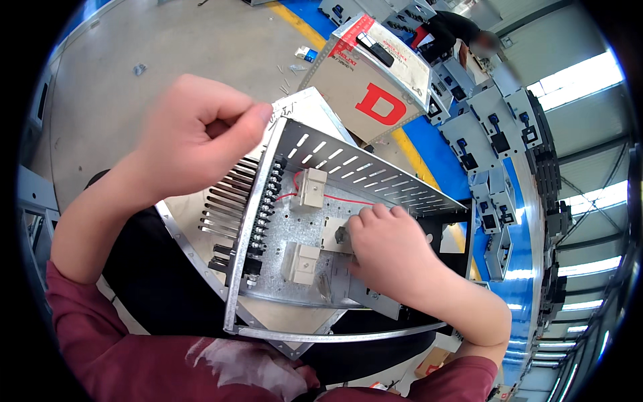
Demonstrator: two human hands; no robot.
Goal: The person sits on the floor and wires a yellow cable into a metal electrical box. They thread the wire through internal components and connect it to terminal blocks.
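Observation:
A metal chassis (pixel 234 281) with slotted sides lies open before me, tilted across my lap. My left hand (pixel 201 134), slightly blurred, is raised over its far left corner with thumb and fingers pinched; anything between them is hidden. Inside, my right hand (pixel 395 251) curls its fingers down beside a small dark piece (pixel 342 235) on a pale plate (pixel 331 231); its grip is hidden. A black terminal strip (pixel 268 201) with screws runs along the left wall. Two cream blocks (pixel 311 189) sit on the base, and a red wire (pixel 348 199) crosses behind them.
Small screws lie on a white surface (pixel 305 107) beyond the chassis. A large carton (pixel 341 77) stands behind it, bearing a black rectangular object (pixel 375 50). A person (pixel 445 33) bends over at the far right, near several grey metal boxes (pixel 495 124) along the blue floor.

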